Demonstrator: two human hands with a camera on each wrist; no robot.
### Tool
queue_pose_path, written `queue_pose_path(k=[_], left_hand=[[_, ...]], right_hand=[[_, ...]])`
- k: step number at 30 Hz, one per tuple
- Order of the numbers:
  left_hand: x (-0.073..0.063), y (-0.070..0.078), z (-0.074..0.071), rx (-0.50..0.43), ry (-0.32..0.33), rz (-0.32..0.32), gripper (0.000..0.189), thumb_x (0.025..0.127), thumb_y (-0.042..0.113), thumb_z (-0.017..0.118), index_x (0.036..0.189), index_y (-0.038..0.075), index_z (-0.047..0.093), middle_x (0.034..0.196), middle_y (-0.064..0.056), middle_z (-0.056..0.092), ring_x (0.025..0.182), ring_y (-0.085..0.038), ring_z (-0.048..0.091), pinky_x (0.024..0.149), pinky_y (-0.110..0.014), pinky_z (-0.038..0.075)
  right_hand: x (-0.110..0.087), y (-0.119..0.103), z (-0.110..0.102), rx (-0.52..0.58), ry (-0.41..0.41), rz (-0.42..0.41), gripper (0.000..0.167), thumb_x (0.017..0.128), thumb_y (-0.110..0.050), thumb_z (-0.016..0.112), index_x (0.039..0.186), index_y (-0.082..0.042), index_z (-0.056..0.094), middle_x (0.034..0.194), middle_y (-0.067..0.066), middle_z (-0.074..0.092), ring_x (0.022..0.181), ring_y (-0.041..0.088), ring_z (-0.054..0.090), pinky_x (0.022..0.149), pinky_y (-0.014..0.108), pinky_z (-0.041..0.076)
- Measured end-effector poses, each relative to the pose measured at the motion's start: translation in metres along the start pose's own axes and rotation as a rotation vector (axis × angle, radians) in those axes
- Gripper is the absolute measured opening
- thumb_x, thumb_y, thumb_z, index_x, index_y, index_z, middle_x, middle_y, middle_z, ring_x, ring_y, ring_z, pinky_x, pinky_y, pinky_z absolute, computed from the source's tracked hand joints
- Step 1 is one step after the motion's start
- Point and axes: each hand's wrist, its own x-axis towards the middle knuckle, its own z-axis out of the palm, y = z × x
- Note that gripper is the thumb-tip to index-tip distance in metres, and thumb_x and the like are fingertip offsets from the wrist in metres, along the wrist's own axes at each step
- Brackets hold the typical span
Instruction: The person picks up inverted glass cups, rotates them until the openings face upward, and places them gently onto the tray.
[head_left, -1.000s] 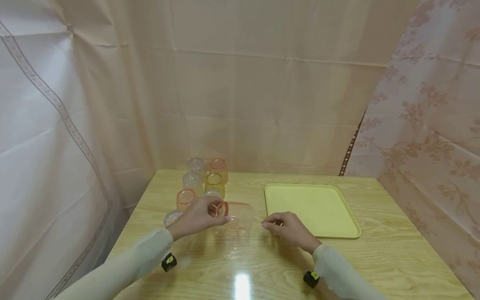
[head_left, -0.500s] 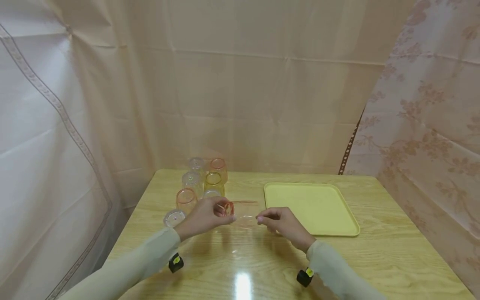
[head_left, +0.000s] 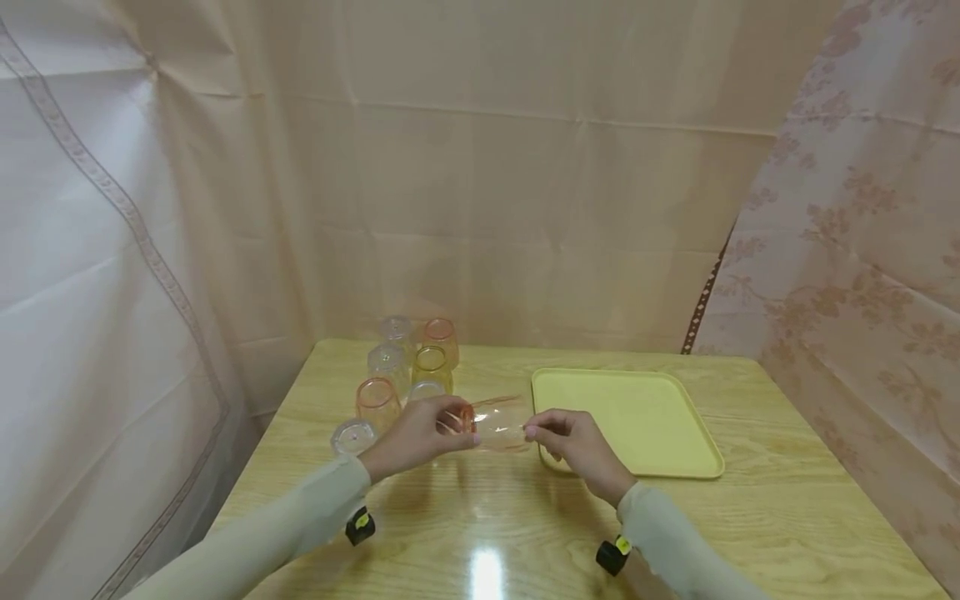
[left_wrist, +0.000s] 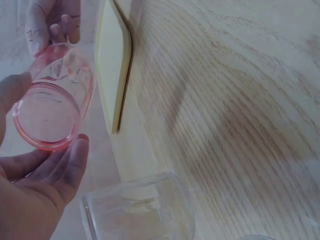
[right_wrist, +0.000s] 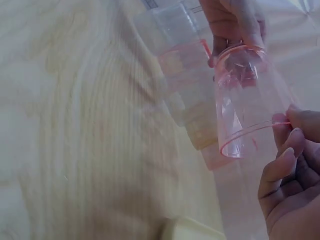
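A see-through pink cup (head_left: 501, 425) is held on its side above the table, its closed base toward the left and its mouth toward the right. My left hand (head_left: 416, 435) grips it around the base, with thumb and fingers on opposite sides of the pink ring of the base (left_wrist: 46, 117) in the left wrist view. At the other end, my right hand (head_left: 576, 448) pinches the rim between thumb and fingertips. The right wrist view shows that pinch on the cup (right_wrist: 247, 102) close up, the other fingers curled beneath.
Left on the wooden table (head_left: 420, 533), several cups stand upside down: a clear cup (head_left: 352, 437), a pink cup (head_left: 377, 402) and a yellow cup (head_left: 432, 368) among them. A yellow tray (head_left: 630, 421) lies on the right, partly behind my right hand. Curtains hang around the table.
My left hand has shifted slightly right with the pink cup. My right hand, apart from the cup one second ago, has come to its rim and taken hold.
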Motion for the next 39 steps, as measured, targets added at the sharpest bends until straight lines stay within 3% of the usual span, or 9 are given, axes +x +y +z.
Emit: queue_pose_path(k=[3, 7, 10, 15, 19, 30, 33, 39], left_hand=[[0.001, 0.0, 0.001, 0.018, -0.014, -0.012, 0.061, 0.086, 0.042, 0.083, 0.131, 0.004, 0.065, 0.112, -0.004, 0.07, 0.093, -0.014, 0.068, 0.076, -0.03, 0.058], [0.002, -0.001, 0.002, 0.054, -0.025, -0.028, 0.065, 0.087, 0.043, 0.082, 0.132, -0.001, 0.064, 0.115, -0.009, 0.071, 0.092, -0.015, 0.067, 0.076, -0.032, 0.058], [0.002, -0.003, 0.003, 0.087, -0.02, -0.02, 0.05, 0.091, 0.039, 0.079, 0.121, 0.0, 0.07, 0.104, -0.006, 0.072, 0.088, -0.014, 0.066, 0.074, -0.031, 0.057], [0.002, -0.006, 0.005, 0.078, -0.054, -0.024, 0.016, 0.098, 0.026, 0.071, 0.096, 0.01, 0.073, 0.087, -0.004, 0.072, 0.077, -0.02, 0.068, 0.06, -0.029, 0.055], [0.007, -0.004, 0.009, 0.08, -0.066, -0.025, 0.015, 0.1, 0.022, 0.068, 0.09, 0.011, 0.072, 0.086, -0.01, 0.073, 0.07, -0.022, 0.069, 0.052, -0.028, 0.053], [0.026, 0.003, 0.033, 0.144, -0.111, 0.017, 0.015, 0.095, 0.016, 0.067, 0.082, 0.011, 0.071, 0.08, -0.007, 0.073, 0.059, -0.011, 0.065, 0.055, -0.025, 0.053], [0.032, 0.005, 0.041, 0.162, -0.117, 0.011, 0.016, 0.095, 0.018, 0.068, 0.082, 0.011, 0.072, 0.078, -0.003, 0.072, 0.059, -0.007, 0.061, 0.056, -0.024, 0.052], [0.042, 0.004, 0.058, 0.144, -0.152, -0.035, 0.02, 0.097, 0.019, 0.068, 0.085, 0.004, 0.075, 0.076, -0.008, 0.073, 0.055, -0.007, 0.055, 0.054, -0.023, 0.048]], right_hand=[[0.0, -0.003, -0.002, -0.08, 0.013, -0.043, 0.025, 0.097, -0.027, 0.073, 0.108, -0.005, 0.074, 0.104, 0.01, 0.071, 0.083, 0.014, 0.059, 0.074, 0.033, 0.05], [0.001, -0.006, -0.007, -0.227, 0.032, -0.116, 0.019, 0.097, -0.031, 0.073, 0.106, -0.014, 0.076, 0.111, 0.002, 0.074, 0.102, 0.018, 0.066, 0.089, 0.042, 0.053], [0.002, -0.007, -0.012, -0.331, 0.068, -0.142, 0.016, 0.096, -0.032, 0.073, 0.103, -0.019, 0.077, 0.105, -0.005, 0.074, 0.092, 0.017, 0.064, 0.082, 0.035, 0.054], [0.001, -0.007, -0.024, -0.416, 0.116, -0.152, 0.015, 0.096, -0.03, 0.074, 0.103, -0.017, 0.078, 0.095, -0.001, 0.074, 0.077, 0.018, 0.058, 0.063, 0.028, 0.048], [0.002, -0.007, -0.033, -0.459, 0.148, -0.192, 0.018, 0.096, -0.029, 0.074, 0.104, -0.014, 0.078, 0.092, 0.003, 0.073, 0.074, 0.017, 0.058, 0.059, 0.028, 0.046], [0.002, -0.002, -0.056, -0.555, 0.194, -0.236, 0.018, 0.098, -0.029, 0.071, 0.105, -0.014, 0.077, 0.093, -0.005, 0.073, 0.073, 0.015, 0.058, 0.058, 0.028, 0.047], [0.002, -0.001, -0.061, -0.571, 0.21, -0.245, 0.016, 0.098, -0.028, 0.071, 0.105, -0.014, 0.077, 0.093, -0.003, 0.073, 0.072, 0.014, 0.057, 0.057, 0.028, 0.046], [0.001, 0.002, -0.067, -0.589, 0.225, -0.258, 0.014, 0.098, -0.026, 0.072, 0.105, -0.014, 0.077, 0.092, -0.004, 0.073, 0.071, 0.014, 0.057, 0.056, 0.028, 0.046]])
